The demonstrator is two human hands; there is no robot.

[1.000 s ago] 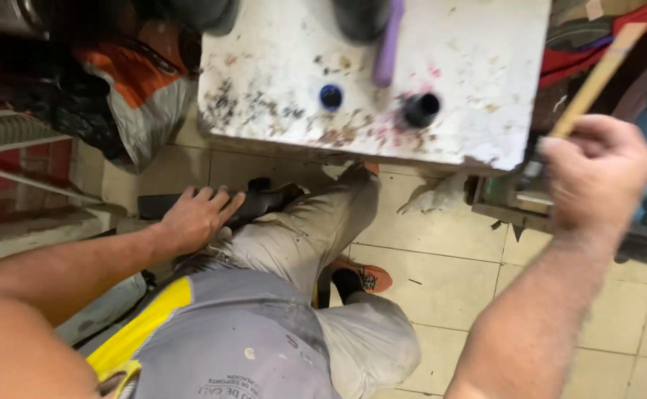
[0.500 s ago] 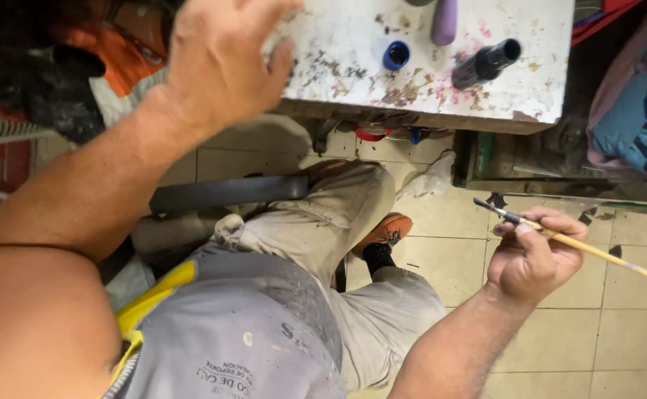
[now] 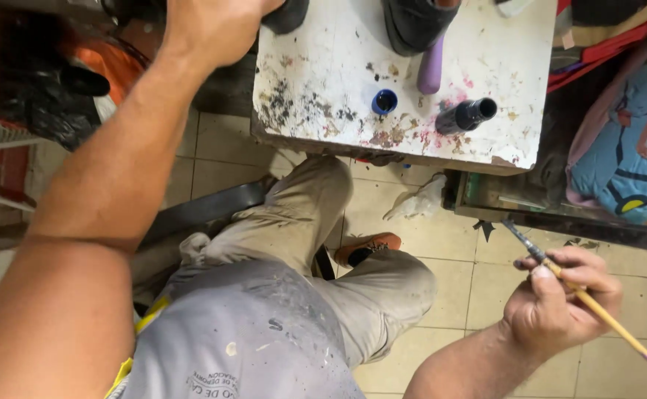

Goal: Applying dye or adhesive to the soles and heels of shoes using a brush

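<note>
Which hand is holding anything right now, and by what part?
Right hand pinches the paintbrush on its wooden handle near the ferrule. Left hand reaches past the top edge; cannot tell.

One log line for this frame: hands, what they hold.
left hand: raised at table top edge, grasp unclear | right hand: holding paintbrush over floor

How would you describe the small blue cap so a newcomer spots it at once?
Find the paint-stained white table at the top. Near its front edge sits the blue cap, left of the dark bottle lying on its side. It alone is round, open-topped and bright blue.
</note>
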